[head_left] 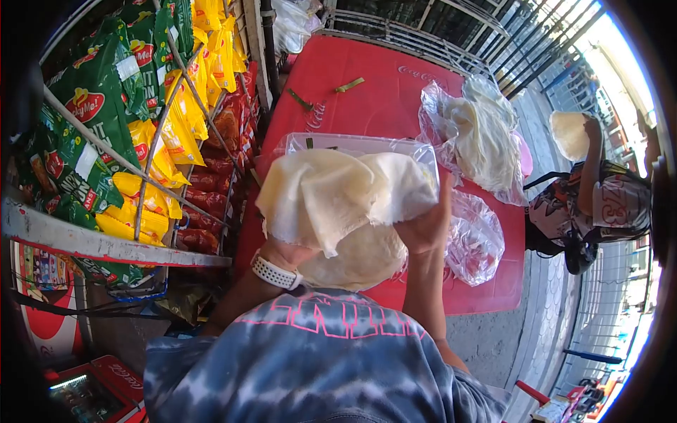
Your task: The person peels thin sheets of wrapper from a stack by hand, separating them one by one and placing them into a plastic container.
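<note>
Racks of snack packets [84, 106] flank the left edge of a red worktop [367, 58], and from my distance I work rightward from there. Two green strips [299, 99] lie towards its far left corner. By the near edge, my left hand [290, 252] and right hand [424, 229] are clamped on opposite sides of a pale, thin sheet [317, 194], raised and drooping in folds; I can't see most of my fingertips. It hangs over part of a clear container [303, 142], with a round sheet [352, 261] spread flat nearer me. So one piece is lifted but not laid down. Further pale sheets [483, 144] in clear plastic sit by the right edge, apparently still to be handled, with a crumpled bag [474, 240] nearer me. Beyond that edge, another person [589, 194] holds up a pale round piece [570, 135].
</note>
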The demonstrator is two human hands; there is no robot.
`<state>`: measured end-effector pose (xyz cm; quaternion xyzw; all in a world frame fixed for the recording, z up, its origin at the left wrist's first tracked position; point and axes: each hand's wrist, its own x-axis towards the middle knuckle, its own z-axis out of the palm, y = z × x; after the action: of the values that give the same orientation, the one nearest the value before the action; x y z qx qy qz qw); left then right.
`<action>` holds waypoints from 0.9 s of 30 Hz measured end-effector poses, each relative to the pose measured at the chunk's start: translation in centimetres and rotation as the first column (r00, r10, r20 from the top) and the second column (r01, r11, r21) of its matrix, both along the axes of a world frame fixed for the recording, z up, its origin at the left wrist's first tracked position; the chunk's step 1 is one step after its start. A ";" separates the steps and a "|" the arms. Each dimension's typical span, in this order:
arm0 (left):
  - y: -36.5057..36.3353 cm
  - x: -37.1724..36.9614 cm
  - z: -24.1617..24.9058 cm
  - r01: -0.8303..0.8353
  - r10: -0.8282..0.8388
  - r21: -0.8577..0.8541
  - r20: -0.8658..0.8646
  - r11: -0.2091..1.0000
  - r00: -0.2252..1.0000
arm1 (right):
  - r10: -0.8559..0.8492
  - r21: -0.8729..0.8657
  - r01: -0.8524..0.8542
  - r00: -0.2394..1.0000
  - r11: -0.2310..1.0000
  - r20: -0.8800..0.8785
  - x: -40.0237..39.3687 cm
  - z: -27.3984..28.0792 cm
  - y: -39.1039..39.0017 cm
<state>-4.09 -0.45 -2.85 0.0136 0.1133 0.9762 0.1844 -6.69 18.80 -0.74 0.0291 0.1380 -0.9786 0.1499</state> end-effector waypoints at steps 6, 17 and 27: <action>-2.1 0.7 0.4 0.041 -0.042 -0.090 -0.014 0.995 0.999 | -0.250 0.379 0.280 0.960 0.882 -0.127 -1.3 -0.2 1.8; -1.9 0.2 1.9 -0.349 0.378 -0.692 -0.118 0.632 0.918 | -0.563 0.520 0.555 0.810 0.649 -0.163 -0.6 1.1 2.5; -7.1 -0.1 3.2 -0.592 0.599 -0.722 -0.309 0.358 0.739 | -0.727 0.439 0.732 0.650 0.521 -0.220 -1.2 -0.7 12.1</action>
<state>-4.22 -7.52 0.37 -0.1139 0.5238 0.8215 -0.1944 -7.94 30.95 -1.47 0.1168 0.3575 -0.8812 -0.2864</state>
